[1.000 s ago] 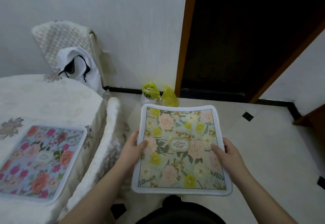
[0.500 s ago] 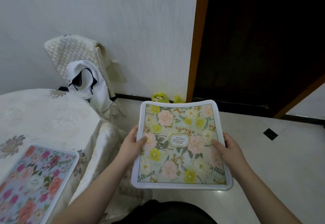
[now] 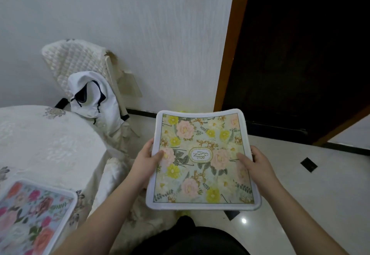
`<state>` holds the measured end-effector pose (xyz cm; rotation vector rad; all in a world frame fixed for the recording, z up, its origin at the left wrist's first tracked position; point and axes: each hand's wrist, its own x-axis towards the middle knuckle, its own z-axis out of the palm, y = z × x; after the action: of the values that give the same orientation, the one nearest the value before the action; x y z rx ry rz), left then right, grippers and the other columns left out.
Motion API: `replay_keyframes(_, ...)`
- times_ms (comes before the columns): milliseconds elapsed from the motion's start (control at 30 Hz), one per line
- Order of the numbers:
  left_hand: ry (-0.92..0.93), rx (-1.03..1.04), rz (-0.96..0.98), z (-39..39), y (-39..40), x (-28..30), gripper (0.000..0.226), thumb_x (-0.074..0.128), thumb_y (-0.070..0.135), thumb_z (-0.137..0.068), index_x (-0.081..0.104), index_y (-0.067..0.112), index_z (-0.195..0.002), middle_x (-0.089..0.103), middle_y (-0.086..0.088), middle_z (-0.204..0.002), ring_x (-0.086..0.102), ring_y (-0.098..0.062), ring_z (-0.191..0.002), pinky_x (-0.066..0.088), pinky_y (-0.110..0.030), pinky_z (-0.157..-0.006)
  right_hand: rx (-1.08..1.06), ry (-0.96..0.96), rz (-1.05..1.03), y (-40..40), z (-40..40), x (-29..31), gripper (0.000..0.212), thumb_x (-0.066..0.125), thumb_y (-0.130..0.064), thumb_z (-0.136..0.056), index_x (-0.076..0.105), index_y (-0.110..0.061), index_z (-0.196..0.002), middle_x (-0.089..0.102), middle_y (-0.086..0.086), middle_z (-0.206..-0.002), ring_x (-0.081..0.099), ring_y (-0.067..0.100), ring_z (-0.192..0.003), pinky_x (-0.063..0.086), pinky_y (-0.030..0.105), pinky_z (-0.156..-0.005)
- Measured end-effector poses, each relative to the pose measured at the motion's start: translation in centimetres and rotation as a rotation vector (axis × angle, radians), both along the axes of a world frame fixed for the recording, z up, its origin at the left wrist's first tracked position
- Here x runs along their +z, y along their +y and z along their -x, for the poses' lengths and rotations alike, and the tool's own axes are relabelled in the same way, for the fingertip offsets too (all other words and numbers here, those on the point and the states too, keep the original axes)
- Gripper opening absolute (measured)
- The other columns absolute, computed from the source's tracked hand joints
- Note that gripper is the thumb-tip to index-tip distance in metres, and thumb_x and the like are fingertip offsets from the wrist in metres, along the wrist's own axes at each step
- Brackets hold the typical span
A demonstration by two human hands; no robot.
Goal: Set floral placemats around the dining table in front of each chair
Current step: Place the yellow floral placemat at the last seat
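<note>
Head view: a yellow-flowered placemat carried flat in both hands, right of the bench.

Left hand and right hand each grip a side edge of the placemat, thumbs on top and fingers curled underneath, which keeps the limp sheet level and printed side up, ready to lay down. It hangs over the floor, clear of the bench. A pink-flowered placemat already lies on the near part of the bench. Beyond the bench, a quilted chair draped with a white jacket probably marks the next setting.
</note>
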<state>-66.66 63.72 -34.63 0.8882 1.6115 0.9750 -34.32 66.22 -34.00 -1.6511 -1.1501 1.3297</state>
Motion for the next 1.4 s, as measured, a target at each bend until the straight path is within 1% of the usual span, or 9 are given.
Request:
replay_keyframes(267, -0.048, 0.093, -0.008, 4.9, 5.8, -0.7, 0.046, 0.058, 0.016, -0.098, 0.056, 0.06, -0.111, 0.074, 0.006, -0.112, 0.075, -0.023, -0.094, 0.059, -0.051, -0.085, 0.068, -0.043, 0.011, 8.6, 5.5, 0.1, 0.018, 0.062, -0.019, -0.095, 0.065, -0.032, -0.107, 0.074, -0.003, -0.103, 0.072, 0.019, -0.089, 0.059, 0.044, -0.08)
replay_keyframes(400, -0.11, 0.14, -0.008, 8.1, 8.6, -0.8, 0.044, 0.055, 0.013, -0.1, 0.057, 0.054, -0.114, 0.076, 0.006, -0.108, 0.076, -0.024, -0.091, 0.06, -0.052, -0.083, 0.104, -0.049, 0.011, 12.6, 9.4, 0.9, 0.017, 0.063, -0.02, -0.095, 0.063, -0.034, -0.104, 0.073, -0.006, -0.099, 0.073, 0.016, -0.084, 0.059, 0.038, -0.072)
replay_keyframes(500, -0.132, 0.164, -0.009, 10.3, 10.4, -0.7, 0.041, 0.054, 0.013, -0.1, 0.057, 0.05, -0.117, 0.076, 0.009, -0.103, 0.076, -0.023, -0.089, 0.06, -0.05, -0.081, 0.129, -0.052, 0.018, 15.0, 11.8, 1.3, 0.015, 0.063, -0.018, -0.095, 0.064, -0.027, -0.107, 0.074, -0.001, -0.1, 0.074, 0.018, -0.085, 0.06, 0.043, -0.076)
replay_keyframes(667, -0.117, 0.195, -0.013, 13.5, 11.8, -1.0, 0.046, 0.058, 0.02, -0.094, 0.055, 0.05, -0.129, 0.074, 0.006, -0.116, 0.074, -0.025, -0.098, 0.056, -0.054, -0.09, 0.208, -0.061, 0.012, 18.5, 14.9, 1.9, 0.014, 0.061, -0.017, -0.096, 0.066, -0.025, -0.106, 0.074, 0.0, -0.101, 0.073, 0.02, -0.088, 0.06, 0.045, -0.079)
replay_keyframes(833, -0.121, 0.297, -0.01, 16.4, 13.1, -1.7, 0.048, 0.061, 0.026, -0.086, 0.057, 0.058, -0.122, 0.073, 0.008, -0.117, 0.073, -0.025, -0.102, 0.055, -0.055, -0.091, 0.299, -0.043, 0.057, 22.8, 18.5, 1.4, 0.015, 0.062, -0.019, -0.096, 0.067, -0.024, -0.109, 0.075, 0.001, -0.1, 0.074, 0.023, -0.087, 0.06, 0.05, -0.078)
replay_keyframes(967, -0.11, 0.403, 0.017, 18.3, 14.6, -1.4, 0.049, 0.058, 0.013, -0.098, 0.06, 0.06, -0.11, 0.075, 0.007, -0.113, 0.074, -0.024, -0.096, 0.058, -0.052, -0.086, 0.366, -0.023, 0.077, 26.7, 21.9, 0.5, 0.013, 0.063, -0.017, -0.095, 0.066, -0.022, -0.106, 0.076, 0.003, -0.099, 0.074, 0.025, -0.087, 0.059, 0.052, -0.079)
replay_keyframes(1067, -0.067, 0.465, 0.032, 19.9, 16.1, -1.3, 0.045, 0.056, 0.014, -0.099, 0.058, 0.053, -0.119, 0.074, 0.006, -0.114, 0.075, -0.023, -0.094, 0.06, -0.051, -0.083, 0.438, -0.001, 0.11, 29.9, 24.6, -0.2, 0.014, 0.062, -0.016, -0.095, 0.065, -0.023, -0.107, 0.075, 0.003, -0.1, 0.074, 0.024, -0.086, 0.06, 0.051, -0.078)
replay_keyframes(1233, -0.033, 0.624, 0.056, 21.5, 19.2, -0.7, 0.042, 0.054, 0.012, -0.101, 0.053, 0.042, -0.13, 0.073, 0.008, -0.111, 0.075, -0.015, -0.086, 0.062, -0.032, -0.068, 0.595, -0.002, 0.129, 36.6, 29.3, -0.9, 0.011, 0.062, -0.02, -0.096, 0.064, -0.028, -0.103, 0.075, 0.001, -0.098, 0.075, 0.022, -0.081, 0.061, 0.045, -0.073)
replay_keyframes(1400, -0.084, 0.774, 0.077, 22.8, 21.4, 0.6, 0.039, 0.053, 0.01, -0.101, 0.056, 0.041, -0.125, 0.076, 0.001, -0.107, 0.076, -0.025, -0.088, 0.062, -0.043, -0.071, 0.747, 0.016, 0.154, 42.2, 33.7, -0.9, 0.013, 0.061, -0.023, -0.096, 0.062, -0.023, -0.109, 0.076, 0.002, -0.094, 0.075, 0.025, -0.078, 0.061, 0.049, -0.072)
